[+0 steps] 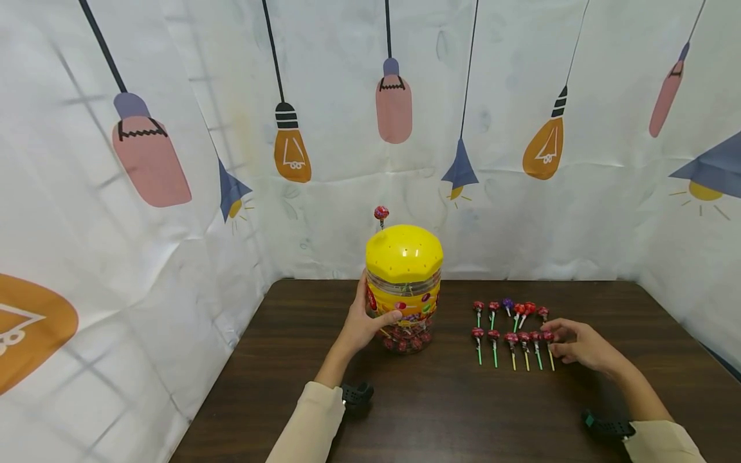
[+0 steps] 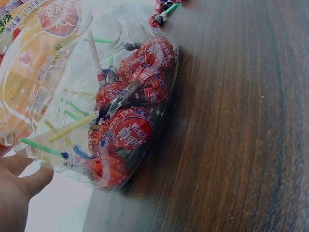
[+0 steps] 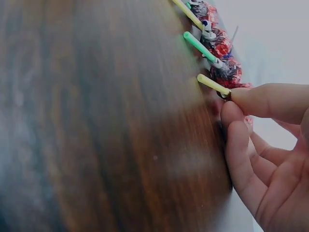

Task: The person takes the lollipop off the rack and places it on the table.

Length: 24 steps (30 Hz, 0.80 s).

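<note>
My left hand grips the side of a clear plastic jar with a yellow lid, the thumb across its front. Red-wrapped lollipops with coloured sticks lie inside the jar's lower part. To the right, my right hand pinches a red lollipop at the right end of the front row. In the right wrist view, thumb and finger meet at the top of its yellow stick. The other fingers are partly curled. The left fingers behind the jar are hidden.
Two rows of lollipops lie on the dark wooden table, mostly red with one purple lollipop in the back row. Another lollipop shows above the lid from behind the jar. A white printed curtain stands behind the table.
</note>
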Motion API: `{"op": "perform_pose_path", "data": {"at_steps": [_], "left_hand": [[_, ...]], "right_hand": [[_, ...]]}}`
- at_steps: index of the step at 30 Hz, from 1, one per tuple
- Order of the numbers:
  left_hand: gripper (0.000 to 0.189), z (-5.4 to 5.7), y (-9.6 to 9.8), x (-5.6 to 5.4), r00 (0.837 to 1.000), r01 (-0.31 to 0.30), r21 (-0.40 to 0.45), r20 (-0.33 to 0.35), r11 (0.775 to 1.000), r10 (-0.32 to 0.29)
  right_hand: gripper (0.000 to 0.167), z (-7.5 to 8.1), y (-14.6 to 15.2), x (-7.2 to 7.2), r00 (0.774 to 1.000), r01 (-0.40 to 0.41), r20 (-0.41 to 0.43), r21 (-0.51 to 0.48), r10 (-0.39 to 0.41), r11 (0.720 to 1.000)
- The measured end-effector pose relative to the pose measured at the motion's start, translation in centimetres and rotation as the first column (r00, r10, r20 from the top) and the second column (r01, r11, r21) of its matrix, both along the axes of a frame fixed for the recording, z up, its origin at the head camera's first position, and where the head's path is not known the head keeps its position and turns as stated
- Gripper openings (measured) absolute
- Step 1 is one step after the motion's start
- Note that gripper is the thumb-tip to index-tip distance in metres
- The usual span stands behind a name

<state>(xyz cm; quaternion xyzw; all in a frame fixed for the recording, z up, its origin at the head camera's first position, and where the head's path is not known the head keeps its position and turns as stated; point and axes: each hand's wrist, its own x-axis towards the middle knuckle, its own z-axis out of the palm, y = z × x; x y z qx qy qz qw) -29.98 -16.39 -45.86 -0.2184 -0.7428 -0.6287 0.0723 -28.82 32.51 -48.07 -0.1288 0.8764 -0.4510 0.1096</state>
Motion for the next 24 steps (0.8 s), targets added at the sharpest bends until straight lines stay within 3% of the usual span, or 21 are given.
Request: {"op": "perform_pose_path", "data": {"at_steps": [8, 16, 19, 24], "left_hand": [[0.106, -0.1, 0.0, 0.1, 1.000, -0.008, -0.012, -0.004, 1.000, 0.008], [0.105, 0.0, 0.0, 0.1, 1.000, -0.008, 0.000, 0.016, 1.000, 0.008], [0.105, 0.0, 0.0, 0.1, 1.000, -0.004, 0.004, 0.018, 1.000, 0.004], [0.105, -0.1, -0.1, 0.0, 1.000, 0.009, 0.007, -0.001, 1.000, -0.009]], "right_hand": [[0.041, 0.0, -0.1, -0.1, 1.000, -0.010, -0.020, 0.054, 0.011, 0.999], [0.050, 1.1, -0.1, 0.2, 1.000, -0.004, 0.006, 0.052, 0.003, 0.999], [0.050, 1.9, -0.1, 0.5, 0.999, -0.019, -0.032, 0.047, 0.020, 0.999], [0.044, 3.9, -1.1, 1.1, 0.984, -0.040, -0.174, 0.003, 0.040, 0.999]]}}
